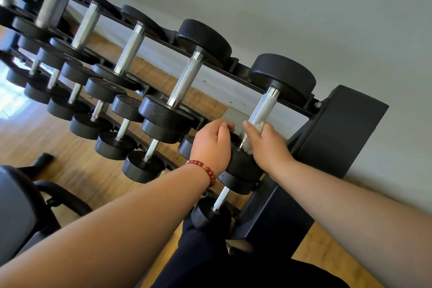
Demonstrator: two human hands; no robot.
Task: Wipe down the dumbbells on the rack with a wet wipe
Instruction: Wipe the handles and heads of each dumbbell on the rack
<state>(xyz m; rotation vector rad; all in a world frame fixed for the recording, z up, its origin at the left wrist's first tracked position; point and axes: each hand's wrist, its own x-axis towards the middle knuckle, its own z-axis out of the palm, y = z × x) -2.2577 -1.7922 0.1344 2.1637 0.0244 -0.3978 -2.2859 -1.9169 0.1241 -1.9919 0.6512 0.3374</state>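
Note:
A black dumbbell rack (339, 128) runs from the upper left to the right side, holding rows of black dumbbells with knurled metal handles. The rightmost top-row dumbbell (281, 75) is the one under my hands. My right hand (266, 145) grips the lower part of its handle with a white wet wipe (258, 125) wrapped round the metal. My left hand (211, 145), with a red bead bracelet at the wrist, curls over the near black head (243, 163) of that same dumbbell. The neighbouring dumbbell (187, 79) lies just to the left.
Lower rows of smaller dumbbells (142, 166) sit beneath and to the left. A dark padded bench (16, 215) with curved black legs stands at the lower left on the wooden floor (35, 133). A pale wall (304, 7) is behind the rack. My dark trouser leg (210, 262) is below.

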